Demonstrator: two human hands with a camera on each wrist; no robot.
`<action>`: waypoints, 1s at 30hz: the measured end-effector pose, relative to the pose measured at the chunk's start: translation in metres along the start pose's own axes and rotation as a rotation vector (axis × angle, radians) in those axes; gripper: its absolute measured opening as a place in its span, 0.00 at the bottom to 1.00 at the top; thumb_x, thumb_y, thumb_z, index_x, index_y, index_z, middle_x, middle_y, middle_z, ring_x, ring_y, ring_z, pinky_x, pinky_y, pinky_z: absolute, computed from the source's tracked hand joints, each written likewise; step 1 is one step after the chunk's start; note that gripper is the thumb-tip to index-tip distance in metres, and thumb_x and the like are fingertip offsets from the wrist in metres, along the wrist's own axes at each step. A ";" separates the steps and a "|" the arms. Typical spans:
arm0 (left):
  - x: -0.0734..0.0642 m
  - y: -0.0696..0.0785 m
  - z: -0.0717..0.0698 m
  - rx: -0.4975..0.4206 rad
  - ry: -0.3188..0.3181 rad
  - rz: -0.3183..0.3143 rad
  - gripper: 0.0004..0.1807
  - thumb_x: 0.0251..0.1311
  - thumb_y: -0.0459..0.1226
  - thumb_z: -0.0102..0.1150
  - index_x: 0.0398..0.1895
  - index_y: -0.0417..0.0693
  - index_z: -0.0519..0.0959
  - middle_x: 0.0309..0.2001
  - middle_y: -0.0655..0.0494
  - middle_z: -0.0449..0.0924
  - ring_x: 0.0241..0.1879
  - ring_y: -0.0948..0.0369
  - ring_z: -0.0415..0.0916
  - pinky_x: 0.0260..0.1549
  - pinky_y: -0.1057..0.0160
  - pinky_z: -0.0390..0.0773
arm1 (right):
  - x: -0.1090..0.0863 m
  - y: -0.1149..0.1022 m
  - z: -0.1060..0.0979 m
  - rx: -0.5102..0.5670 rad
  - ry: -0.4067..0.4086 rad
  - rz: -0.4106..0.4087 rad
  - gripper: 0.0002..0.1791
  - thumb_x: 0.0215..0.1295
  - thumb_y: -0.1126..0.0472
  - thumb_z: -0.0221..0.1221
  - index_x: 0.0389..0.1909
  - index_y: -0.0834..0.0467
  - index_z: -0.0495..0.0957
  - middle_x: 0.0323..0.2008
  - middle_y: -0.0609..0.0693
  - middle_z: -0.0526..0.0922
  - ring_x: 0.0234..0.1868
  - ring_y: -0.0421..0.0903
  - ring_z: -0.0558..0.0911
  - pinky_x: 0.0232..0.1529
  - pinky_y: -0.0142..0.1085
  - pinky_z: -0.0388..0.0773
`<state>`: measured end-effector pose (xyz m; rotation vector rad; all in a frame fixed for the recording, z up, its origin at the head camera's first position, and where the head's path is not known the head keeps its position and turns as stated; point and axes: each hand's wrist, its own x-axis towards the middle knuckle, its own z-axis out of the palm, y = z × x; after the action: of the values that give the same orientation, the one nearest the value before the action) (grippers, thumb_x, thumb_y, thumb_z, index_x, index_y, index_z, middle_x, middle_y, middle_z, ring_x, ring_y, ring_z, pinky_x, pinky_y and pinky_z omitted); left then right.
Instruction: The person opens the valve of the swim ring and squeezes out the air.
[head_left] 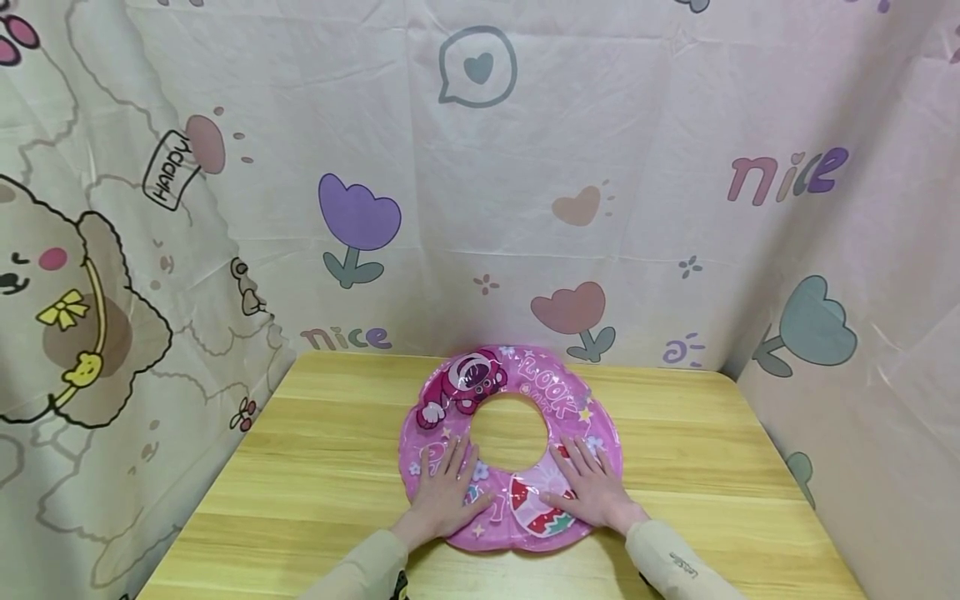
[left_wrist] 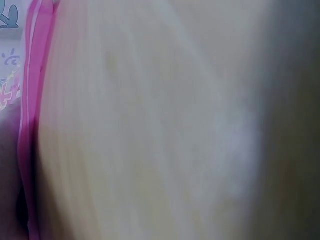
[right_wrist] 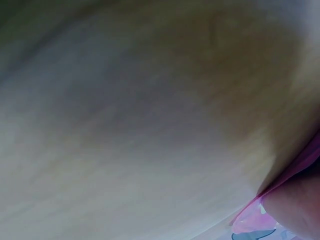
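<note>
A pink inflatable swim ring [head_left: 517,367] lies flat on the wooden table [head_left: 330,450], its printed side up with a bear, lettering and a strawberry-like pattern. My left hand [head_left: 444,493] rests palm down on the ring's near left part, fingers spread and straight. On the near right part my right hand [head_left: 592,487] lies the same way, its thumb pointing inward. The left wrist view shows the ring's pink edge [left_wrist: 36,90] at the far left beside blurred tabletop. In the right wrist view a bit of the ring [right_wrist: 255,217] appears at the lower right, next to part of the hand.
A patterned cloth backdrop [head_left: 465,208] with flowers, hearts and words hangs behind the table. More of this cloth [head_left: 97,333] stands along the left side, and another stretch [head_left: 862,250] along the right. The ring's far edge lies near the table's back edge.
</note>
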<state>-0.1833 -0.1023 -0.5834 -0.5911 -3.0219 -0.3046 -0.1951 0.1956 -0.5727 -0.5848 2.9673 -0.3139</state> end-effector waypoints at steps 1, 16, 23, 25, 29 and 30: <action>0.000 0.000 0.000 -0.002 -0.002 -0.001 0.50 0.66 0.70 0.41 0.80 0.46 0.55 0.82 0.45 0.46 0.81 0.44 0.44 0.74 0.27 0.41 | 0.000 0.000 0.000 0.004 0.002 0.000 0.50 0.65 0.25 0.48 0.80 0.50 0.53 0.82 0.56 0.48 0.82 0.61 0.47 0.80 0.62 0.40; 0.002 -0.002 0.001 -0.045 -0.011 -0.021 0.55 0.64 0.72 0.41 0.80 0.42 0.50 0.82 0.43 0.44 0.82 0.45 0.42 0.76 0.31 0.41 | 0.001 0.001 0.002 0.000 0.000 0.002 0.50 0.66 0.25 0.47 0.79 0.50 0.54 0.82 0.55 0.48 0.82 0.60 0.47 0.80 0.61 0.40; 0.001 -0.016 -0.003 -0.028 0.050 0.019 0.50 0.66 0.69 0.44 0.80 0.44 0.54 0.80 0.40 0.51 0.79 0.43 0.50 0.77 0.37 0.51 | 0.001 0.001 0.001 0.005 -0.003 0.004 0.49 0.66 0.25 0.48 0.80 0.51 0.53 0.82 0.56 0.47 0.82 0.60 0.47 0.80 0.61 0.40; 0.002 -0.022 -0.005 0.015 0.082 0.047 0.48 0.65 0.67 0.46 0.78 0.47 0.58 0.79 0.43 0.56 0.78 0.44 0.56 0.76 0.39 0.56 | 0.001 0.001 0.001 0.000 -0.003 0.007 0.49 0.66 0.25 0.48 0.80 0.51 0.53 0.82 0.56 0.47 0.82 0.60 0.46 0.81 0.61 0.39; 0.004 -0.032 -0.005 0.068 0.113 0.073 0.46 0.63 0.68 0.49 0.77 0.51 0.63 0.77 0.46 0.61 0.77 0.44 0.57 0.75 0.38 0.54 | 0.001 0.002 0.001 -0.013 -0.010 0.010 0.49 0.66 0.25 0.47 0.80 0.50 0.52 0.82 0.55 0.47 0.83 0.60 0.46 0.81 0.60 0.39; 0.005 -0.033 -0.005 0.065 0.098 0.068 0.46 0.63 0.69 0.48 0.77 0.52 0.62 0.78 0.47 0.59 0.78 0.44 0.55 0.76 0.37 0.51 | 0.001 0.002 0.001 -0.015 -0.016 0.011 0.50 0.66 0.25 0.47 0.80 0.50 0.52 0.82 0.55 0.46 0.83 0.59 0.45 0.81 0.60 0.38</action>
<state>-0.1997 -0.1312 -0.5842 -0.6514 -2.8985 -0.2247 -0.1964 0.1971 -0.5741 -0.5696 2.9588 -0.2852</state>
